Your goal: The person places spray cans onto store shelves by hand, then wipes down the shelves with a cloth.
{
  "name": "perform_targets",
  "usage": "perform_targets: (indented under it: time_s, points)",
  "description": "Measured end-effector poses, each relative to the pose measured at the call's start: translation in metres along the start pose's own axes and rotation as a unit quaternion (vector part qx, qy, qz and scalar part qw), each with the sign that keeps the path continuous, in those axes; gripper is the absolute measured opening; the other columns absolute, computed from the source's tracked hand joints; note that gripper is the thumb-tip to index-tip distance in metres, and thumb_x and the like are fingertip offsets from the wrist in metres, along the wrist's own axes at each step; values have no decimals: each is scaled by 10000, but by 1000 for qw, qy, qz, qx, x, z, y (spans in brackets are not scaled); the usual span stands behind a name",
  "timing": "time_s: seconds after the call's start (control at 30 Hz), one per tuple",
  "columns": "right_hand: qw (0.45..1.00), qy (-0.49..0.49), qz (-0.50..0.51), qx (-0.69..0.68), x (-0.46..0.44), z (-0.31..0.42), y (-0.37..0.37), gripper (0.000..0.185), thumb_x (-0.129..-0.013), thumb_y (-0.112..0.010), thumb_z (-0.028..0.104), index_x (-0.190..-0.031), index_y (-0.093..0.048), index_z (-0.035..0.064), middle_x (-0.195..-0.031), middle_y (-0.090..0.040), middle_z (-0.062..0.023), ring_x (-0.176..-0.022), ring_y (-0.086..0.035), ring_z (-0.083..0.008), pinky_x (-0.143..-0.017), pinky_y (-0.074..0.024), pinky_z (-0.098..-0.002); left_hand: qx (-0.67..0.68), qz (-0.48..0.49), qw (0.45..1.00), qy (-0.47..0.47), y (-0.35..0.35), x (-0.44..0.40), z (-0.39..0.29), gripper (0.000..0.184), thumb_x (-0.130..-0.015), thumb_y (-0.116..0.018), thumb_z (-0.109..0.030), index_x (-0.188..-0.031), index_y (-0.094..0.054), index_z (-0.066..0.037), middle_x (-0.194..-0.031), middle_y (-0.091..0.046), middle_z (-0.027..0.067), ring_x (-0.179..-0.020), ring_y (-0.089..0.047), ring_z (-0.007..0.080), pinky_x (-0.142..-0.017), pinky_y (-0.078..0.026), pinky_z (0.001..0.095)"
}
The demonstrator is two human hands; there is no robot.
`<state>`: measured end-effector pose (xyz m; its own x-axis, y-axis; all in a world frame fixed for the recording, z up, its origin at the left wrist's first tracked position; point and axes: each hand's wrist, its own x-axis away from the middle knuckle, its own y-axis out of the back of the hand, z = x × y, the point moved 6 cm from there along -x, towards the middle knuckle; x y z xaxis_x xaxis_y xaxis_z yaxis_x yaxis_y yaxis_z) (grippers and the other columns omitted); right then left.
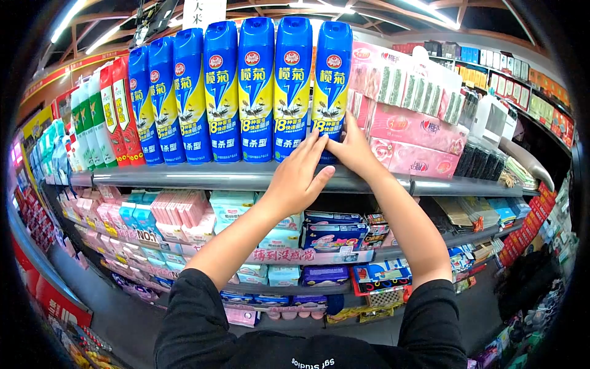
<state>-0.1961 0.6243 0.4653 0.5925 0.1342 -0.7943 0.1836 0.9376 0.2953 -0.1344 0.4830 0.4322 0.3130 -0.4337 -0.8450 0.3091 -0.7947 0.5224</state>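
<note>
A row of blue-and-yellow insecticide spray cans (256, 92) stands upright on the top shelf. My right hand (356, 147) is closed on the lower right side of the rightmost spray can (332, 77), with the thumb across its front and a finger up along its side. My left hand (301, 175) is open, thumb apart and fingers stretched toward the base of the same can. Its fingertips lie near the gap beside the neighbouring can (292, 74) and meet my right thumb. Whether they press on the can is hard to tell.
Pink tissue packs (418, 138) are stacked right of the cans. Red spray cans (123, 111) and green-white ones (92, 123) stand at the left end. Below the grey shelf edge (203, 177) are lower shelves with sanitary pad packs (335, 237). More stocked shelves (522, 80) line the right.
</note>
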Motion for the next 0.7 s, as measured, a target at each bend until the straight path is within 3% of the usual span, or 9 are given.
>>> perform_targets:
  time_s: [0.2,0.47,0.7]
  points:
    - [1000,15,18,-18,1,11,-4,639,-762,-677,118,-1294,-356,-29,-1196,-535,-192,-1137,-517,-256,-964,-405,-367,9,-16,1000,-5,2,1,0,566,-959,-401,-369,-1349,-359,39,-1406,-340,268,-1301,-348,391,-1077,-271,418]
    - [999,19,38,-5,1,5,-7,841,-785,-683,136,-1399,-148,-72,-1334,-405,-227,-1267,-397,-282,-1047,-324,-361,14,-41,999,-33,5,3,-2,520,-941,-438,-316,-1329,-392,28,-1402,-341,270,-1300,-338,403,-1079,-256,438]
    - [999,4,17,27,0,12,-9,858,-735,-753,154,-1375,-216,-46,-1313,-432,-218,-1230,-443,-270,-1022,-359,-361,-113,-93,988,-55,17,12,-3,546,-909,-490,-340,-1304,-414,30,-1417,-304,271,-1329,-280,399,-1065,-238,485]
